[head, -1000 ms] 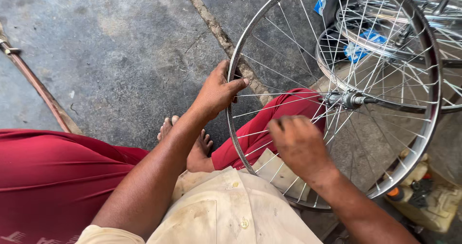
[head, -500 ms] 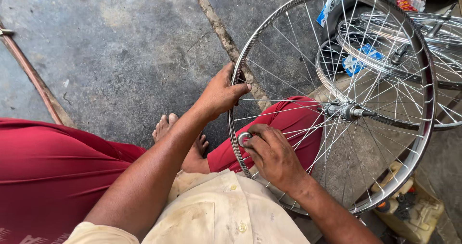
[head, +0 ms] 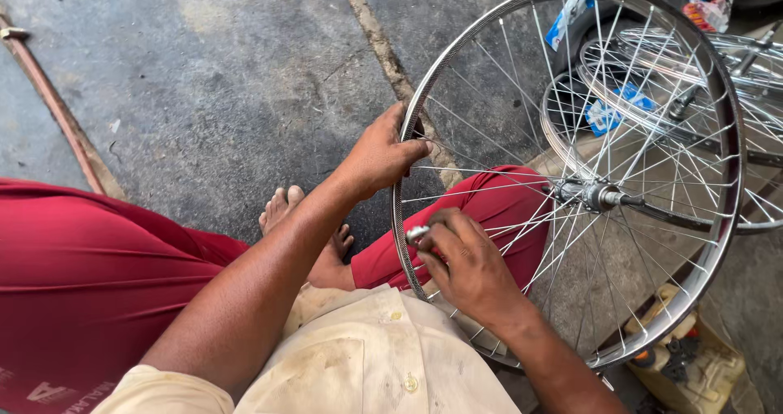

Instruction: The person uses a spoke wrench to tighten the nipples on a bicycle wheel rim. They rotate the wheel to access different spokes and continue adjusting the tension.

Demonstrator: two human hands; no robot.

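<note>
Sitting low, we see our cream shirt (head: pixel 367 365) at six o'clock and red trousers (head: pixel 81 267) at eight. Just past it, our right hand (head: pixel 466 269) pinches a small silver tool (head: pixel 417 234) against the near rim of the spoked wheel (head: pixel 722 210), fingers closed on it. At twelve o'clock from it, our left hand (head: pixel 380 154) clamps the rim's left edge. Our bare foot (head: pixel 281 210) rests on the concrete floor (head: pixel 204 79). At two o'clock, farther wheels (head: pixel 652 71) lie stacked.
</note>
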